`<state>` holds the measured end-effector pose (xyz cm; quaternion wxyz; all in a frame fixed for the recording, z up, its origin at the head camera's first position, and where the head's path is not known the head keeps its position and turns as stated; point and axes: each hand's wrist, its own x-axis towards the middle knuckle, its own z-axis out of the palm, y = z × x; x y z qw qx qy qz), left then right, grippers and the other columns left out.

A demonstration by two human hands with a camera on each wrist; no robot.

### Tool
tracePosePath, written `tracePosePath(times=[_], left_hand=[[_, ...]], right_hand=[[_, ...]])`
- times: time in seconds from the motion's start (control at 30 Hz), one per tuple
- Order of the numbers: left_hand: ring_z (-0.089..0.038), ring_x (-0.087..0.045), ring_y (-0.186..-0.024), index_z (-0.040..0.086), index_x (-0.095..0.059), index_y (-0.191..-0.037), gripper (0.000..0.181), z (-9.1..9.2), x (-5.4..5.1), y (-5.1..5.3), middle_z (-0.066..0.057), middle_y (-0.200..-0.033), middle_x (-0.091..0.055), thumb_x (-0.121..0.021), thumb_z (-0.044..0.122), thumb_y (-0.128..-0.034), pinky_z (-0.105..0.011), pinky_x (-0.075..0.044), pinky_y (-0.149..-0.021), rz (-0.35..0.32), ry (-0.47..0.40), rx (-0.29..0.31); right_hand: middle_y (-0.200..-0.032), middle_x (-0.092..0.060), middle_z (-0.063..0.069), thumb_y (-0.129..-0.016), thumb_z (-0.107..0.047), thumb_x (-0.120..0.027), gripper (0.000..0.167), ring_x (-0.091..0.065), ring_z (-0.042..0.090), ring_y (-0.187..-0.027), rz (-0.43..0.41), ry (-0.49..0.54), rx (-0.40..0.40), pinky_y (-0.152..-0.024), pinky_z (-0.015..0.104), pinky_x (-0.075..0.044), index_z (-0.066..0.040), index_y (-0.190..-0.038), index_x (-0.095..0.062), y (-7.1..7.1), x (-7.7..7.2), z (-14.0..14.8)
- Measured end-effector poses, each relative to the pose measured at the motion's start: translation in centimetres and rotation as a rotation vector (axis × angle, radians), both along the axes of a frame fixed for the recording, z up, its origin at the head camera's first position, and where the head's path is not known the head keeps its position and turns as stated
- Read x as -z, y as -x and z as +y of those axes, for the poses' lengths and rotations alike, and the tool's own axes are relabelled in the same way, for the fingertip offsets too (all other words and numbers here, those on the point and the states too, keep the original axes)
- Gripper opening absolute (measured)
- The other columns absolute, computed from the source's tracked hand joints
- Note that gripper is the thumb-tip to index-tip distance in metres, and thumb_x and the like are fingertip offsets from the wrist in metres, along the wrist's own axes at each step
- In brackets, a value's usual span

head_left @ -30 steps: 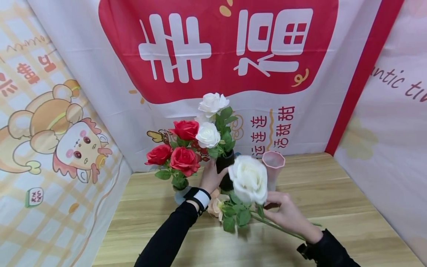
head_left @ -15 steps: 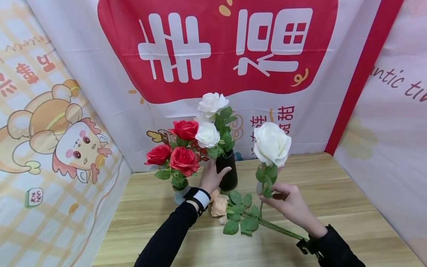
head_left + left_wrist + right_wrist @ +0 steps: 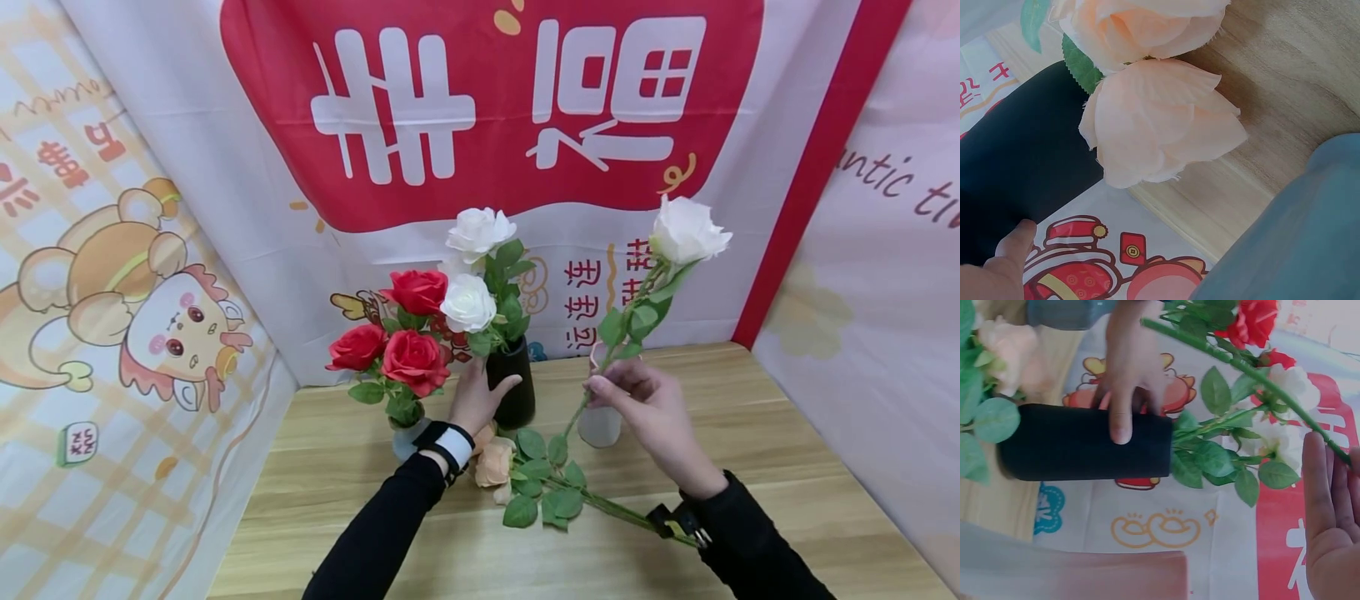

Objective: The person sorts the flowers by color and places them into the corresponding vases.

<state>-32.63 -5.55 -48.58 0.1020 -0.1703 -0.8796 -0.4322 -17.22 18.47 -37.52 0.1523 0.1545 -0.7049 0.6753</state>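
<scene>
My left hand [image 3: 474, 398] holds the black vase [image 3: 514, 392] by its side; in the right wrist view the thumb lies across the vase [image 3: 1085, 442]. Two white roses [image 3: 468, 304] with green leaves stand in it. At the right, my right hand [image 3: 651, 408] pinches the green stem of another white rose [image 3: 688, 231], which leans up and to the right in the air. The right wrist view shows that stem [image 3: 1260, 378] running to the fingertips. Peach roses [image 3: 495, 462] lie on the table just below the left hand, and fill the left wrist view too [image 3: 1160, 122].
A pink-and-white vase [image 3: 600, 427] stands partly behind the right hand. Left of the black vase, red roses [image 3: 415, 362] stand in a blue-grey vase [image 3: 405, 440]. The peach roses' stems [image 3: 615, 510] reach toward the right wrist. Printed cloth [image 3: 600, 183] backs the wooden table [image 3: 337, 517].
The right hand has raised the white rose and carried it up and to the right, away from the peach roses. The left hand stays on the black vase.
</scene>
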Motion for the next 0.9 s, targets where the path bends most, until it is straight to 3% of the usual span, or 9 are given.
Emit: tracePosePath(times=[0.23,0.4,0.6,0.9], left_hand=[[-0.033,-0.04,-0.134,0.022,-0.022,-0.157,0.086,0.0,0.0,0.1,-0.012,-0.153,-0.036,-0.07,0.046,-0.09,-0.047,-0.036,-0.107,0.013,0.008,0.0],[-0.031,-0.04,-0.135,0.02,-0.023,-0.156,0.085,0.0,0.0,0.0,-0.011,-0.153,-0.036,-0.07,0.046,-0.0901,-0.045,-0.035,-0.108,0.012,0.017,0.007],[-0.031,-0.04,-0.135,0.021,-0.022,-0.156,0.086,0.0,0.0,0.0,-0.011,-0.153,-0.036,-0.071,0.044,-0.0901,-0.045,-0.036,-0.107,0.029,0.02,0.007],[-0.031,-0.04,-0.135,0.02,-0.021,-0.157,0.086,0.0,0.1,0.1,-0.012,-0.152,-0.037,-0.07,0.046,-0.09,-0.044,-0.036,-0.107,0.029,0.023,0.004]], right_hand=[[-0.094,-0.067,0.022,-0.091,-0.007,-0.072,0.024,-0.068,0.027,-0.075,0.041,0.18,0.121,-0.071,0.038,-0.057,0.01,-0.104,-0.061,2.5,-1.7,-0.2],[-0.091,-0.068,0.02,-0.089,-0.006,-0.073,0.025,-0.069,0.025,-0.073,0.019,0.284,0.212,-0.07,0.036,-0.058,0.011,-0.103,-0.062,3.9,-2.3,0.1],[-0.089,-0.065,0.018,-0.09,-0.005,-0.073,0.023,-0.068,0.027,-0.075,-0.008,0.27,0.271,-0.073,0.037,-0.057,0.011,-0.102,-0.063,5.3,-2.9,0.3],[-0.097,-0.068,0.022,-0.094,-0.013,-0.069,0.027,-0.069,0.026,-0.08,-0.06,0.161,0.225,-0.073,0.035,-0.057,0.009,-0.108,-0.063,6.4,-3.9,0.0]])
